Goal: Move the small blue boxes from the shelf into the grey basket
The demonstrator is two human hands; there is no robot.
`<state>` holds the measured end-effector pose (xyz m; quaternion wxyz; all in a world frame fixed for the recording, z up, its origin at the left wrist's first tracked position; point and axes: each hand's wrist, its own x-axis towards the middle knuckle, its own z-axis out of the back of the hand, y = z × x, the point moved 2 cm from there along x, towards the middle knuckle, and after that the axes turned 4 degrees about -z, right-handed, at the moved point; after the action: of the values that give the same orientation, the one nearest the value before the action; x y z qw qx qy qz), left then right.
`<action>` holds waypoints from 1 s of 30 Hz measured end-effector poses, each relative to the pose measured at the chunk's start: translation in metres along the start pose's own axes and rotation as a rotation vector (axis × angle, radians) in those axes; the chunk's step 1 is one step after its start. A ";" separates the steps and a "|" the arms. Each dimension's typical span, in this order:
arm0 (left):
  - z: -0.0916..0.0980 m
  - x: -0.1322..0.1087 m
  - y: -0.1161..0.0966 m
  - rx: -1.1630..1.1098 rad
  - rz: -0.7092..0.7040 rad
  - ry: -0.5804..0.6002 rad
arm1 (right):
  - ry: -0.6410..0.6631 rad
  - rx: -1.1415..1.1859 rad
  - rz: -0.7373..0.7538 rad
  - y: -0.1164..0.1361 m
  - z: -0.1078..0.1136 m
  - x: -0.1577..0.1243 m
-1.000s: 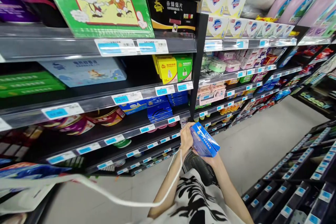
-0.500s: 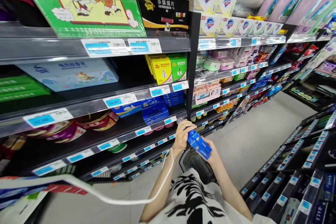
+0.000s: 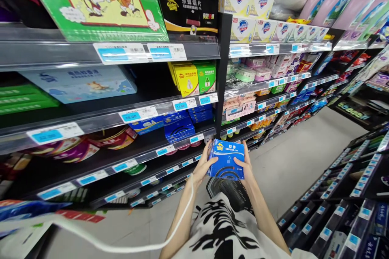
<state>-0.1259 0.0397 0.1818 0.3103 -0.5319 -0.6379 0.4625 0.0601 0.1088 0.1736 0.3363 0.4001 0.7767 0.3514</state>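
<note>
A flat blue box (image 3: 227,161) with white print faces up between my two hands, in front of my body. My left hand (image 3: 204,165) grips its left edge, thumb on the front. My right hand (image 3: 246,166) holds the right edge, its thumb also resting on the front face. The fingers behind the box are partly hidden. Similar blue boxes (image 3: 180,128) lie on the shelf to the left, with a stack of blue boxes (image 3: 200,114) beside them.
Shelves (image 3: 194,103) with price tags run along the left and into the distance. A white cord (image 3: 121,247) crosses the lower left. Another rack (image 3: 331,210) stands at the right, beyond the grey aisle floor (image 3: 288,149). A dark round-edged object (image 3: 232,194) is below the box.
The blue box has turned from its narrow side to its broad printed face. Both hands have shifted to its left and right edges.
</note>
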 end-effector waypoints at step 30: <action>0.016 0.020 -0.002 0.166 -0.112 -0.249 | -0.103 -0.350 0.194 0.002 -0.031 0.040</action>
<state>-0.1456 0.0550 0.1753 0.2969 -0.4065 -0.6595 0.5582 0.0180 0.1354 0.1820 0.4044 0.4258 0.6434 0.4910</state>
